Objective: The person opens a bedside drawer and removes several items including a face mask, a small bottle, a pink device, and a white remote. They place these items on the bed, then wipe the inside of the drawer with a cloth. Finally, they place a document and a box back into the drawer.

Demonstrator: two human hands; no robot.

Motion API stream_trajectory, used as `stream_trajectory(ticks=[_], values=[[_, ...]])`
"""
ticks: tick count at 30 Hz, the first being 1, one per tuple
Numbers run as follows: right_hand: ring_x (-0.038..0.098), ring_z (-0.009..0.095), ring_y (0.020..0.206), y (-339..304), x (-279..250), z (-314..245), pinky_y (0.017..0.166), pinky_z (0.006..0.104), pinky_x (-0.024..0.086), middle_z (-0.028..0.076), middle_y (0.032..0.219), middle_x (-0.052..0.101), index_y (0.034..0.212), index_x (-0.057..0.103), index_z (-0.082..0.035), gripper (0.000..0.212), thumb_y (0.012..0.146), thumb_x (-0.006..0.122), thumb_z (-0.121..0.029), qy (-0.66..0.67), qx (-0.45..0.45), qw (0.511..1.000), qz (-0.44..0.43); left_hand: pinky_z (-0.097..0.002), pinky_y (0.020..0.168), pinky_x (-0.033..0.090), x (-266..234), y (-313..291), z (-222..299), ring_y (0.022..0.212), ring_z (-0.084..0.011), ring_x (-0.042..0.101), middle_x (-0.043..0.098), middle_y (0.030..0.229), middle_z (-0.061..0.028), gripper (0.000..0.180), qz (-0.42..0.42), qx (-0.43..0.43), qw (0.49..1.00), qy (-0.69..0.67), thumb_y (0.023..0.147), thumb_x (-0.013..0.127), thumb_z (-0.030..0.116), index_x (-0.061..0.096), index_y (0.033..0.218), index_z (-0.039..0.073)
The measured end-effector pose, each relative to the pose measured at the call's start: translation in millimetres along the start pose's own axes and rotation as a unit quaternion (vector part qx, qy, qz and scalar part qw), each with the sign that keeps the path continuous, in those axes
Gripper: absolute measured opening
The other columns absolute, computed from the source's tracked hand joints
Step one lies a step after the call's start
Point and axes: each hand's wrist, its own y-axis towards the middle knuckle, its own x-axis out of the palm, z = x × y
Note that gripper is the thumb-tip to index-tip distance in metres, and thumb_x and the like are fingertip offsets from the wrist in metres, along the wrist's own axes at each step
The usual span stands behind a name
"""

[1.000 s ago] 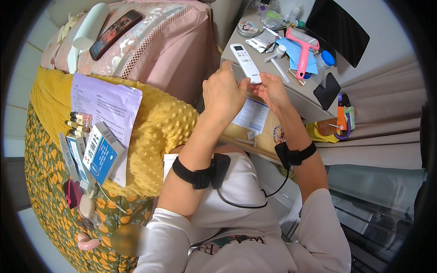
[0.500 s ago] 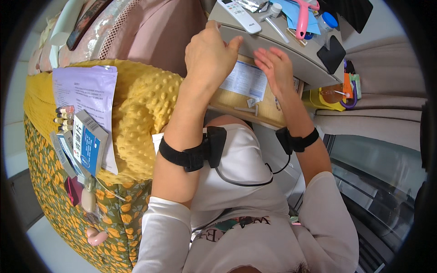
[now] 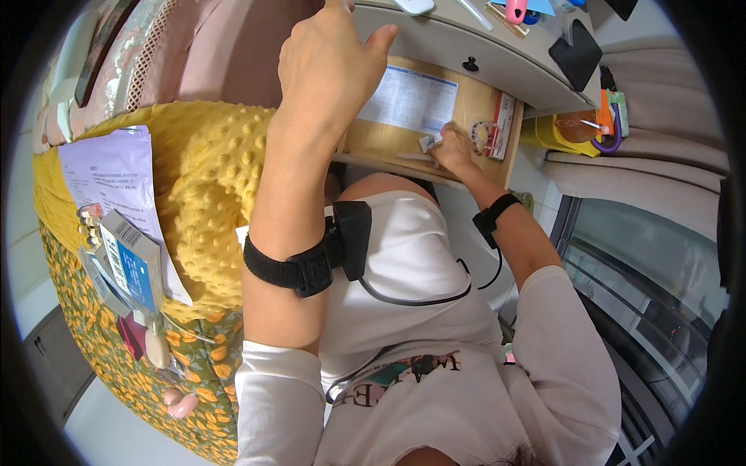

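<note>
My right hand [image 3: 454, 149] reaches down into a pulled-out wooden drawer [image 3: 478, 97], its fingers drawn together. They meet beside a small white packet [image 3: 426, 142] and a thin white stick [image 3: 414, 157]; what lies between the fingertips is hidden. Farther left, my left hand [image 3: 330, 66] is raised by the drawer's left side, back up, thumb spread away from the fingers. Its fingertips run out at the top edge, and nothing shows in it. A printed sheet [image 3: 408, 97] lies flat in the drawer. Right of my right hand are a bead bracelet [image 3: 481, 138] and a red-and-white box [image 3: 501, 124].
The drawer's cabinet [image 3: 435, 39] bears a black phone [image 3: 576, 56] and small items. Left, a yellow dotted blanket [image 3: 210, 179] carries a purple pouch [image 3: 116, 175] and a blue-and-white box [image 3: 132, 260]. A yellow bin [image 3: 561, 133] stands right, by curtains [image 3: 660, 116].
My right hand has dropped from above the drawer into it, its fingers closing together. My left hand has shifted up and left. More of the drawer's inside shows.
</note>
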Motion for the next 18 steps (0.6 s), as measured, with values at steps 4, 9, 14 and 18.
stream_trajectory(ticks=[4,9,14,18], values=[[0.059,0.042,0.098,3.4,2.1,0.2,0.085,0.0443,0.047,0.028,0.1,0.061,0.113,0.045,0.001,0.055,0.069,0.074,-0.013,0.008,-0.02,1.0,-0.013,-0.0408,0.07,0.051,-6.9,-18.5,17.0,0.075,-0.0364,0.064,0.064,0.074,-0.0221,0.033,0.011,0.035,0.999,0.027,0.078,0.067,0.019,0.058,0.096,-0.007],[0.058,0.04,0.1,-0.2,0.4,-3.6,0.085,0.0441,0.047,0.027,0.104,0.059,0.113,0.042,-0.003,0.053,0.07,0.073,-0.013,0.024,-0.023,0.999,-0.013,-0.0413,0.072,0.051,-15.4,-20.6,31.7,0.078,-0.0378,0.064,0.064,0.075,-0.0229,0.033,-0.012,0.012,0.999,0.031,0.079,0.066,0.02,0.059,0.097,-0.007],[0.055,0.039,0.107,-9.8,-9.5,-9.7,0.089,0.0438,0.045,0.026,0.11,0.056,0.124,0.039,-0.009,0.061,0.072,0.072,-0.014,0.029,-0.027,0.996,-0.078,-0.042,0.073,0.05,-9.8,-22.5,28.3,0.081,-0.0376,0.064,0.065,0.077,-0.023,0.036,-0.018,0.033,0.997,0.066,0.079,0.066,0.023,0.059,0.1,-0.006],[0.051,0.041,0.109,-8.0,-0.9,2.5,0.092,0.0445,0.043,0.026,0.112,0.055,0.127,0.04,-0.012,0.063,0.072,0.071,-0.014,-0.003,-0.082,0.992,-0.095,-0.0422,0.072,0.052,0.1,-20.8,19.3,0.08,-0.0371,0.065,0.065,0.078,-0.0226,0.037,-0.021,0.032,0.996,0.078,0.077,0.068,0.029,0.062,0.093,-0.004]])
